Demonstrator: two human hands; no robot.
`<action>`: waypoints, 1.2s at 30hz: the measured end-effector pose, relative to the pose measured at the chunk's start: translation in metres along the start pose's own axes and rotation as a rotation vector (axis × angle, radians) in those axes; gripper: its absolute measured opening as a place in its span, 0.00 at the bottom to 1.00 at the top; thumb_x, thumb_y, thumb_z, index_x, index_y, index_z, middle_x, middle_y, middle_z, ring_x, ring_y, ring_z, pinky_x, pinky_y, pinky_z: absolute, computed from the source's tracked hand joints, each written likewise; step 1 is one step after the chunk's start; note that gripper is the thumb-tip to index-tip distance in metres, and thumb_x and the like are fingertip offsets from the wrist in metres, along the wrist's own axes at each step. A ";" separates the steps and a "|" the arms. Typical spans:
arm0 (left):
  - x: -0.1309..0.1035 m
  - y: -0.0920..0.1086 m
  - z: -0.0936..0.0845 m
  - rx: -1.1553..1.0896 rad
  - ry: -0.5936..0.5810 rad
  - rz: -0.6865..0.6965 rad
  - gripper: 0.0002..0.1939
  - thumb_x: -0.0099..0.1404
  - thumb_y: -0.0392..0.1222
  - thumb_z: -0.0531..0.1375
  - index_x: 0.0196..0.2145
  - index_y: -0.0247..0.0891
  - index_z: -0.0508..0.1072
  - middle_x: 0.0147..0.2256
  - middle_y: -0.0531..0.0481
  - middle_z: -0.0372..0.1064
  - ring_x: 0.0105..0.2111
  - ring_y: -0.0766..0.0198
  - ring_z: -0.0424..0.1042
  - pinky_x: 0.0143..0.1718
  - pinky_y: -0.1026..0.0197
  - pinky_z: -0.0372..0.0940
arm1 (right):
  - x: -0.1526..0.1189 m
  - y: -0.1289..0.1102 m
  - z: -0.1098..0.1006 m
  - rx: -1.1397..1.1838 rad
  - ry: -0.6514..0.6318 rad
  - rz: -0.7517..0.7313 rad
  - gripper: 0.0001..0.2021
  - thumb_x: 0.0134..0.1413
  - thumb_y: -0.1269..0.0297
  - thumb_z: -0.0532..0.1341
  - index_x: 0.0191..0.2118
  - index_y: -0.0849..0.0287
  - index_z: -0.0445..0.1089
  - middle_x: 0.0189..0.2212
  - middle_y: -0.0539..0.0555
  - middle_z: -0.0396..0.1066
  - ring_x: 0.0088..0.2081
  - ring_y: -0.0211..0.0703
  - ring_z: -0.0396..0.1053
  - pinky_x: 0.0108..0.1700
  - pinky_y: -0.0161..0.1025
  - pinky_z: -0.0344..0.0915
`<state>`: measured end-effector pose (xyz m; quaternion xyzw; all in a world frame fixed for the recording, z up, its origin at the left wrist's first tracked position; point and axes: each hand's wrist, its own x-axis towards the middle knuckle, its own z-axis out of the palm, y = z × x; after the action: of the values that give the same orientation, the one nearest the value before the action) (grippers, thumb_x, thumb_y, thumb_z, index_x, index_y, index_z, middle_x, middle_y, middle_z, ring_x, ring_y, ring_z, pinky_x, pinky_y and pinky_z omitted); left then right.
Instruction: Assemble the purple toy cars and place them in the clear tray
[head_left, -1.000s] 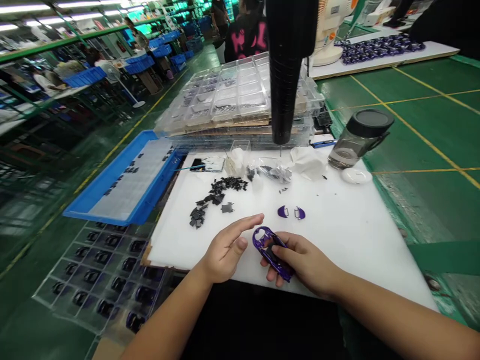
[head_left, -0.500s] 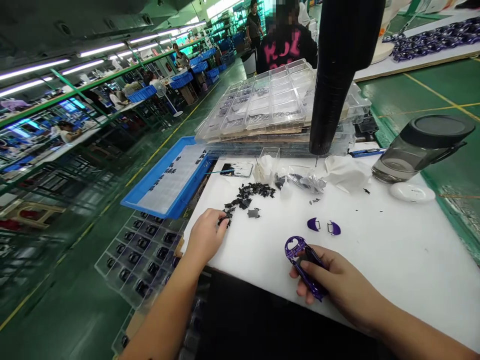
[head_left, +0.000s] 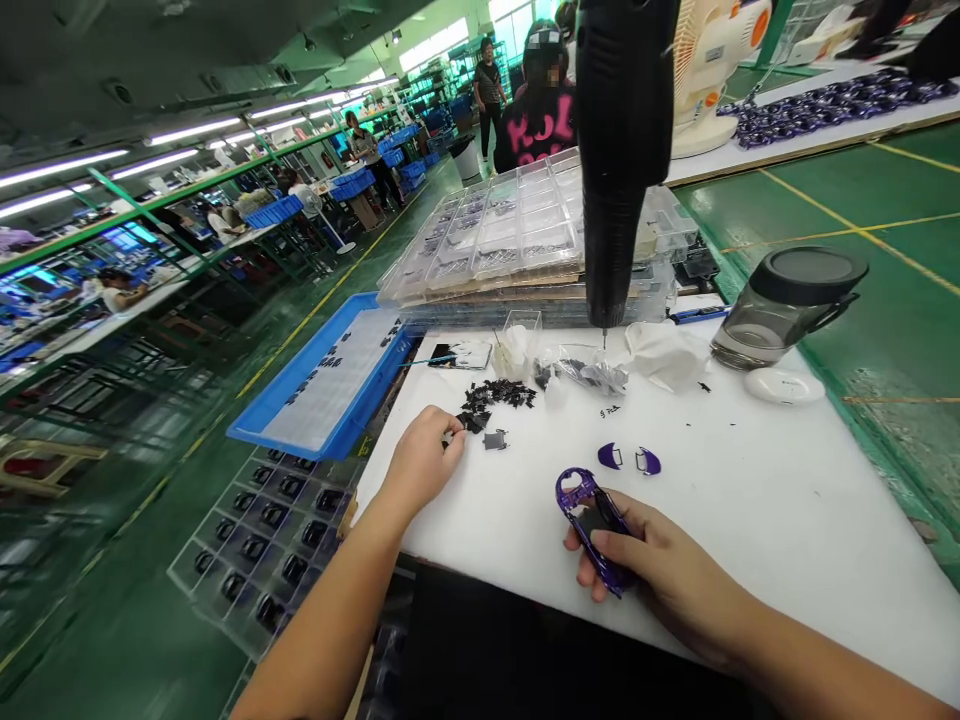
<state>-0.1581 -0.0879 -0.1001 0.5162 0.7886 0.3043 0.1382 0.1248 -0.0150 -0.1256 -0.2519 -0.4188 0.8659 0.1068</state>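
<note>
My right hand (head_left: 645, 555) is closed around a purple plastic casing (head_left: 576, 487), an elongated shell with a ring-shaped end and a dark inner panel, tilted above the front of the table. At the near-left end of a heap of small black pieces (head_left: 504, 394), my left hand (head_left: 421, 458) has thumb and forefinger pinched together. Something dark shows at the fingertips, too small to make out. A single dark grey flat piece (head_left: 495, 439) lies just right of that hand. Two purple curved end pieces, a left one (head_left: 609, 456) and a right one (head_left: 649, 461), rest beyond the casing.
A black electric screwdriver (head_left: 616, 200) hangs over the white tabletop (head_left: 750, 500). Behind it are stacked clear compartment trays (head_left: 517, 225), a plastic bag of parts (head_left: 592, 374) and a bottle (head_left: 780, 310). To the left sits a blue tray (head_left: 262, 435). People stand farther back.
The whole view has shifted slightly, moving the table items left. My left fingers have drawn closer together at the heap's edge. My right hand keeps hold of the purple casing.
</note>
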 end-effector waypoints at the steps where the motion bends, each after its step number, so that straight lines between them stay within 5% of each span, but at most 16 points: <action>1: -0.004 0.003 -0.001 -0.094 -0.036 0.000 0.08 0.66 0.45 0.57 0.34 0.37 0.70 0.36 0.42 0.68 0.36 0.51 0.69 0.38 0.53 0.65 | 0.000 0.000 0.000 0.055 0.003 -0.003 0.11 0.57 0.59 0.65 0.40 0.62 0.69 0.38 0.56 0.73 0.31 0.39 0.71 0.35 0.38 0.67; 6: -0.018 0.013 0.004 -0.525 -0.230 -0.042 0.19 0.71 0.55 0.53 0.46 0.34 0.64 0.35 0.39 0.73 0.29 0.57 0.71 0.31 0.58 0.68 | 0.002 -0.001 0.001 0.255 0.123 0.042 0.24 0.61 0.45 0.57 0.38 0.66 0.72 0.35 0.62 0.74 0.30 0.44 0.72 0.36 0.41 0.69; 11: -0.031 0.019 0.020 -0.866 -0.277 -0.123 0.22 0.67 0.54 0.64 0.48 0.33 0.71 0.37 0.40 0.72 0.29 0.61 0.69 0.33 0.60 0.66 | 0.003 -0.006 0.003 0.319 0.157 0.088 0.25 0.64 0.48 0.54 0.38 0.69 0.74 0.34 0.63 0.74 0.30 0.44 0.72 0.37 0.40 0.70; 14: -0.039 0.022 0.026 -0.725 -0.262 -0.141 0.22 0.68 0.54 0.61 0.51 0.34 0.73 0.32 0.43 0.71 0.34 0.56 0.70 0.39 0.57 0.66 | 0.002 -0.010 0.006 0.358 0.186 0.096 0.23 0.65 0.51 0.53 0.40 0.69 0.73 0.35 0.63 0.74 0.30 0.45 0.73 0.37 0.41 0.71; 17: -0.045 0.024 0.030 -0.527 -0.269 -0.120 0.20 0.68 0.50 0.60 0.54 0.38 0.72 0.40 0.44 0.71 0.40 0.55 0.71 0.44 0.56 0.65 | 0.001 -0.011 0.008 0.387 0.225 0.102 0.21 0.66 0.53 0.52 0.41 0.69 0.73 0.37 0.63 0.74 0.31 0.46 0.74 0.37 0.42 0.72; 20: -0.049 0.022 0.035 -0.313 -0.226 -0.008 0.18 0.69 0.47 0.56 0.53 0.40 0.73 0.46 0.44 0.68 0.43 0.54 0.70 0.44 0.56 0.65 | 0.002 -0.011 0.010 0.406 0.248 0.098 0.19 0.67 0.55 0.52 0.41 0.68 0.72 0.39 0.63 0.74 0.32 0.47 0.75 0.37 0.44 0.73; 28: -0.044 0.012 0.046 0.134 -0.104 0.330 0.10 0.68 0.37 0.51 0.42 0.37 0.71 0.37 0.47 0.69 0.36 0.55 0.70 0.38 0.55 0.64 | 0.002 -0.008 0.011 0.460 0.277 0.077 0.15 0.65 0.57 0.56 0.46 0.64 0.69 0.37 0.60 0.74 0.36 0.52 0.77 0.42 0.48 0.75; 36: -0.039 0.042 0.049 0.116 0.054 0.396 0.05 0.68 0.35 0.54 0.40 0.36 0.69 0.32 0.49 0.65 0.30 0.59 0.67 0.33 0.57 0.63 | 0.002 0.001 0.009 0.395 0.223 0.059 0.18 0.63 0.51 0.58 0.50 0.58 0.68 0.44 0.58 0.71 0.40 0.47 0.75 0.43 0.47 0.74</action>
<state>-0.0845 -0.0950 -0.1159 0.6598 0.6913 0.2934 0.0243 0.1183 -0.0209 -0.1219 -0.3324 -0.2193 0.9006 0.1741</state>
